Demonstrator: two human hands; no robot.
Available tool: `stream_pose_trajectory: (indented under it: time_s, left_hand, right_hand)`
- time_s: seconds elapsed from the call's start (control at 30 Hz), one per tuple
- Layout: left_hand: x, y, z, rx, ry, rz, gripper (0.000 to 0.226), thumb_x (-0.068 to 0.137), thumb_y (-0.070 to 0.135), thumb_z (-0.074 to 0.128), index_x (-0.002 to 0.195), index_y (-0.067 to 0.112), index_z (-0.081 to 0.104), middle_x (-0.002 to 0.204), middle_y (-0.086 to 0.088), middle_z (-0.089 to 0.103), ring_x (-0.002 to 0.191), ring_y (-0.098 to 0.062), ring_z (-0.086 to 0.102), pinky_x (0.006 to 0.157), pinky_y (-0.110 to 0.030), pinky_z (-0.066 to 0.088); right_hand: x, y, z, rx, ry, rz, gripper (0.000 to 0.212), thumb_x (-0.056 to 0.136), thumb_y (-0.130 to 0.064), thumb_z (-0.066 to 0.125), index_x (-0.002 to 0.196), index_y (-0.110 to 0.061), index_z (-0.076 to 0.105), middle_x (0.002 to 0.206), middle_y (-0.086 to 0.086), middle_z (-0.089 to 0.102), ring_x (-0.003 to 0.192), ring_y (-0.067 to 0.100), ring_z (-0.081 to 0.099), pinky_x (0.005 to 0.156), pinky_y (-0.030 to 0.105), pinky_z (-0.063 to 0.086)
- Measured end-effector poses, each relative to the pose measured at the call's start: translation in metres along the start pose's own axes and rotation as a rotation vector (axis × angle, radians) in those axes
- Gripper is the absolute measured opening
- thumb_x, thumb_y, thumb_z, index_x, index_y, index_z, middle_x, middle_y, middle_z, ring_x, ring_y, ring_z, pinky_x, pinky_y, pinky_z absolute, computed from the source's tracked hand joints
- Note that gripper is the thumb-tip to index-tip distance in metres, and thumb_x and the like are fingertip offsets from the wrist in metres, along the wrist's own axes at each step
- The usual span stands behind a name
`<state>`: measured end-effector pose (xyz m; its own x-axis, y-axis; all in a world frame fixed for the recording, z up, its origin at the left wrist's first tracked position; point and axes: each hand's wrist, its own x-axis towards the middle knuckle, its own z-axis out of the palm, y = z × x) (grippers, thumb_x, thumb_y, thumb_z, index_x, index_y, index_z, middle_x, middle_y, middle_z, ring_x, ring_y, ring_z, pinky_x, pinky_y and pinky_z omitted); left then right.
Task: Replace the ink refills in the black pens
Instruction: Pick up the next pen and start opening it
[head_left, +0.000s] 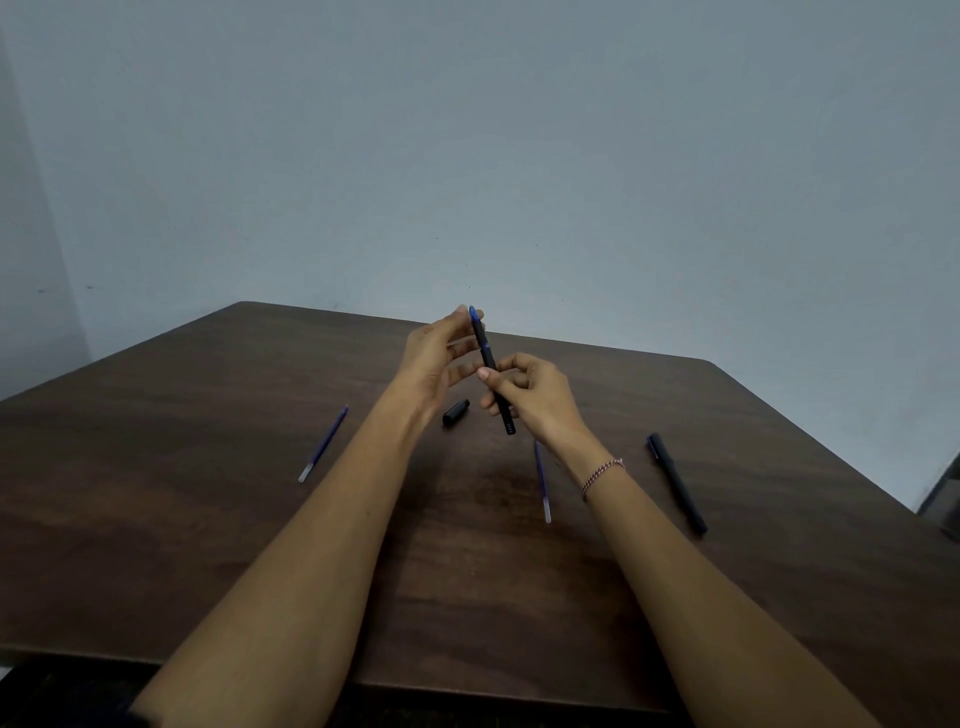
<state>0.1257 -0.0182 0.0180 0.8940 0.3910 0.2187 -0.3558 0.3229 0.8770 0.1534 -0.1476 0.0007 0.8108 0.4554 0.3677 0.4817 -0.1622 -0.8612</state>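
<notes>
Fingers (470, 317) hold pen (491, 364) above brown table (208, 519), grey wall (467, 130).

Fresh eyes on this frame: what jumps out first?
The two hands raised mid-frame over the dark wooden table: the right hand grips a black pen barrel, and the left hand pinches its blue upper end. Just below them lies a loose black cap. Two blue refills lie on the table, one at left and one by the right wrist, with a second capped black pen at right.
</notes>
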Motion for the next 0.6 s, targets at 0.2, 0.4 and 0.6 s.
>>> stream_pose_trajectory:
  time_s: [0.2,0.4,0.6]
  left_hand:
    - [0.0003,-0.0019,-0.0037,0.032,-0.07,0.024,0.021,0.095,0.017,0.05,0.101,0.008,0.068,0.095,-0.003,0.069,0.09,-0.013,0.065,0.07,-0.024,0.053]
    - [-0.0025,-0.0018,-0.001,-0.016,-0.051,0.056,0.01,0.091,0.018,0.058,0.087,0.01,0.064,0.082,-0.003,0.067,0.073,-0.01,0.066,0.061,-0.022,0.054]
    - [-0.0022,-0.0002,0.0015,-0.026,0.0,0.041,0.011,0.087,0.016,0.064,0.095,0.011,0.059,0.081,-0.004,0.06,0.072,-0.012,0.06,0.062,-0.024,0.056]
  right_hand:
    - [-0.0001,-0.001,-0.0009,-0.005,-0.004,-0.004,0.019,0.09,-0.027,0.062,0.098,-0.009,0.061,0.068,0.001,0.069,0.055,0.003,0.064,0.056,0.009,0.049]
    - [0.0003,-0.0014,-0.0003,-0.004,-0.005,-0.005,0.021,0.09,-0.027,0.061,0.099,-0.008,0.061,0.067,0.001,0.069,0.051,0.001,0.062,0.054,0.008,0.047]
    - [0.0,-0.0006,-0.0002,-0.006,-0.017,-0.012,0.019,0.089,-0.026,0.063,0.097,-0.009,0.061,0.066,0.001,0.069,0.052,-0.001,0.063,0.053,0.007,0.046]
